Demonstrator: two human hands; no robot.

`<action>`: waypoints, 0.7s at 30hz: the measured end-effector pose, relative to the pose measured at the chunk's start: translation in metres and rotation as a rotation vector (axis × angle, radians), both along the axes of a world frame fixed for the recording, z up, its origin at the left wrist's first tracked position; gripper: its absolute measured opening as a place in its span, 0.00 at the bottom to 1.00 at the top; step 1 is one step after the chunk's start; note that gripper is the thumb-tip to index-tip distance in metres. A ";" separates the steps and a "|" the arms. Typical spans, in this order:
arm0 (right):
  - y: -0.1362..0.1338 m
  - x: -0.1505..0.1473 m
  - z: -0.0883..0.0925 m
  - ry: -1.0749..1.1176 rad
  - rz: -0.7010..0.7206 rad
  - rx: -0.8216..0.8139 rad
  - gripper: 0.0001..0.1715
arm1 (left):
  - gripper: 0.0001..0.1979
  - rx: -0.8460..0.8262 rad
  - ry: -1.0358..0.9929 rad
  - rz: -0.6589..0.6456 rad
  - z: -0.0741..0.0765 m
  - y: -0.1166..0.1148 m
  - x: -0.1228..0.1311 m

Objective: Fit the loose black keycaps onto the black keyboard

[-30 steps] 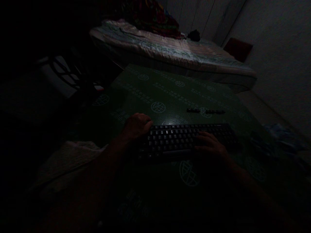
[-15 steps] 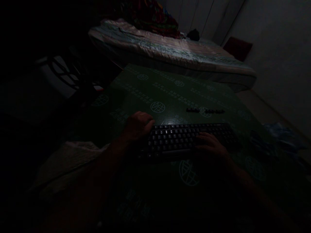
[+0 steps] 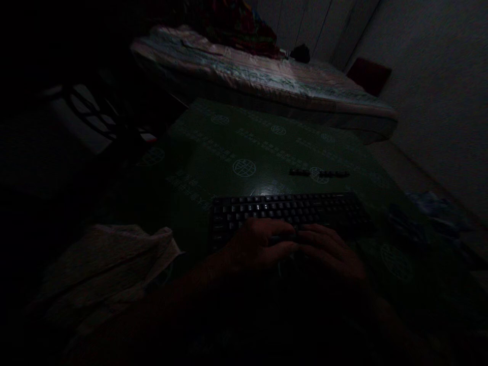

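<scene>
A black keyboard point(image 3: 320, 203) lies on the green patterned table point(image 3: 213, 147). At its front edge, near the space bar, is my left hand point(image 3: 259, 244), its fingers bent over and its thumb below. A dark strip shows between that thumb and the fingers; whether it is held is too dark to tell. My right hand point(image 3: 328, 249) rests on the front edge with fingers stretched out side by side, their tips close to my left hand's. Behind the keyboard lie two short rows of small black pieces point(image 3: 334, 174) that look like keycaps.
A pale cloth point(image 3: 125, 264) lies at the left. Beyond the table stands a bed point(image 3: 244, 76) with a dark red patterned cloth on it. A dark chair point(image 3: 91, 112) is at the far left. A dark bundle point(image 3: 406, 223) lies at the table's right.
My left hand has moved from the keyboard's upper left corner down and right to its front edge. My right hand has shifted slightly down toward the same edge.
</scene>
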State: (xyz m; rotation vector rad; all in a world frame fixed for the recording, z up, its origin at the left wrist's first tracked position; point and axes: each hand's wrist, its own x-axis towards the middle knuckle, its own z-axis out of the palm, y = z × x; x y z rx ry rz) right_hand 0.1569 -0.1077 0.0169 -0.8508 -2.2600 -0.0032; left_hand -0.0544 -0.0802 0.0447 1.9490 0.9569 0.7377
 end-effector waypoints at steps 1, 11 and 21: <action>-0.003 -0.004 0.001 0.006 0.004 0.004 0.14 | 0.09 -0.089 -0.027 -0.020 0.002 0.000 0.000; -0.017 -0.019 0.007 0.084 -0.021 0.024 0.12 | 0.11 -0.610 -0.327 -0.154 0.000 0.005 -0.004; -0.020 -0.008 0.009 -0.026 -0.047 0.022 0.13 | 0.11 -0.745 -0.483 -0.132 -0.003 0.003 -0.001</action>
